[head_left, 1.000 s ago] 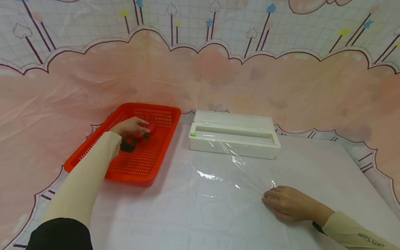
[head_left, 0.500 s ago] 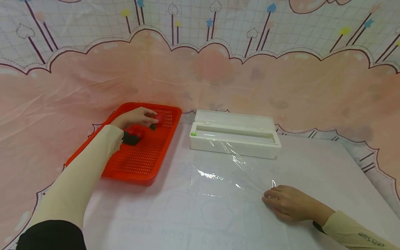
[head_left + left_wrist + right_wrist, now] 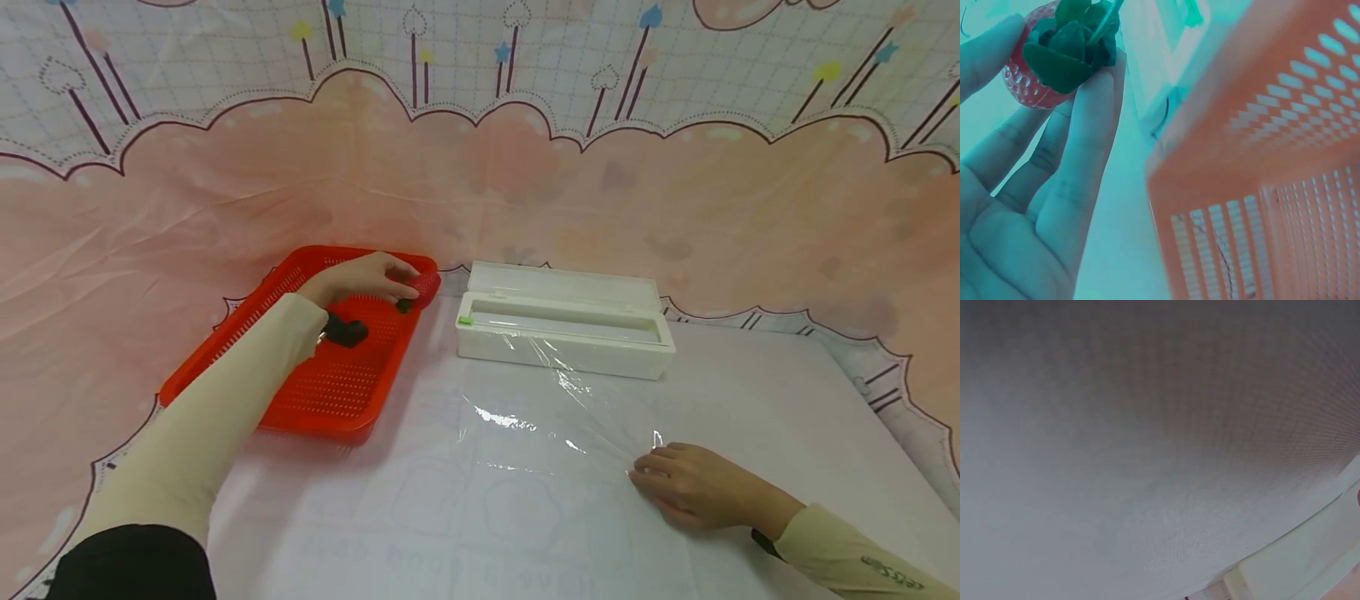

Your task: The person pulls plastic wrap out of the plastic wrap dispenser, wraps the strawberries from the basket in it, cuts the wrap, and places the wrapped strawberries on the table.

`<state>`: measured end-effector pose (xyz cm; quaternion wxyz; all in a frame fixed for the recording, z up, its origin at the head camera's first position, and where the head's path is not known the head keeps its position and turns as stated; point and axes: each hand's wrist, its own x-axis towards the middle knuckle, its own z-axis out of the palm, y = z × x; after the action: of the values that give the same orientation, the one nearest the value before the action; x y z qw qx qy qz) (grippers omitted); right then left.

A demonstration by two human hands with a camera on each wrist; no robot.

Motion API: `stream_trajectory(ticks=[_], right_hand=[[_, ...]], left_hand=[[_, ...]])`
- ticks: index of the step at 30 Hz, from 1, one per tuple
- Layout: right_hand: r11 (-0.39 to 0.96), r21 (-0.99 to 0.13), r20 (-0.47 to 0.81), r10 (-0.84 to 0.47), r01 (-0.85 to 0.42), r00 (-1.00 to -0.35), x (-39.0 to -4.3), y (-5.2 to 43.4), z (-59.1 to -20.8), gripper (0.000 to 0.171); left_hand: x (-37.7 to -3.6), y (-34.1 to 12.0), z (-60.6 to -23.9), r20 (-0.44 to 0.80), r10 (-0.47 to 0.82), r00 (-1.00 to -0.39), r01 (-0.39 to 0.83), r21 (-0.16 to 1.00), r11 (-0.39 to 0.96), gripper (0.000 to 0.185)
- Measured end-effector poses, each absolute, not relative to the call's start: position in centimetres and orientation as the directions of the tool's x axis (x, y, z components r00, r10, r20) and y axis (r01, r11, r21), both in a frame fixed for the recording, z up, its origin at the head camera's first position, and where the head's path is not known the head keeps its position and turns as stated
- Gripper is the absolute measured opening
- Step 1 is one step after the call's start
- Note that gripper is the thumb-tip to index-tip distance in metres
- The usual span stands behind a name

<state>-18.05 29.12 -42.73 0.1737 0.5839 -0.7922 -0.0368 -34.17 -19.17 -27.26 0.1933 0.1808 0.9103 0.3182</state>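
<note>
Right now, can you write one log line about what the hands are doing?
left hand: holds toy strawberry over red basket | right hand: presses cling film flat | film dispenser: open

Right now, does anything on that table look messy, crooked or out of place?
Only the plastic wrap: it trails out of the open white box and lies wrinkled, bunched where the right hand rests on it. The left hand holds a strawberry over the red basket, which sits at an angle. Nothing looks spilled or broken.

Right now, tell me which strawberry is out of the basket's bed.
The strawberry pinched in the left hand, at the basket's far right corner; the other lies inside.
</note>
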Motion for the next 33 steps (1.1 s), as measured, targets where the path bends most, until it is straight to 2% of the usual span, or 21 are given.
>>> stream_trajectory(ticks=[9, 16, 19, 26, 33], right_hand=[[0.314, 0.263, 0.224, -0.939, -0.912, -0.259, -18.1, 29.1, -42.7, 0.024], [0.325, 0.259, 0.222, -0.937, -0.91, -0.271, -18.0, 29.1, -42.7, 0.024], [0.316, 0.271, 0.233, -0.938, -0.909, -0.257, -18.1, 29.2, -42.8, 0.024], [0.297, 0.312, 0.242, -0.943, -0.903, -0.227, -18.4, 29.3, -43.1, 0.041], [0.299, 0.303, 0.212, -0.947, -0.905, -0.242, -18.4, 29.4, -42.8, 0.026]], left_hand=[[-33.6, -15.4, -27.3, -0.259, 0.536, -0.803, 0.242, 0.681, 0.691, 0.052], [-33.1, -11.7, -28.2, -0.308, 0.605, -0.734, 0.281, 0.673, 0.684, 0.047], [-32.8, -10.0, -28.7, -0.322, 0.646, -0.692, 0.321, 0.664, 0.675, 0.045], [-31.6, -6.3, -29.9, -0.325, 0.728, -0.603, 0.385, 0.681, 0.623, 0.037], [-30.5, -3.2, -31.5, -0.354, 0.766, -0.537, 0.414, 0.68, 0.605, 0.036]])
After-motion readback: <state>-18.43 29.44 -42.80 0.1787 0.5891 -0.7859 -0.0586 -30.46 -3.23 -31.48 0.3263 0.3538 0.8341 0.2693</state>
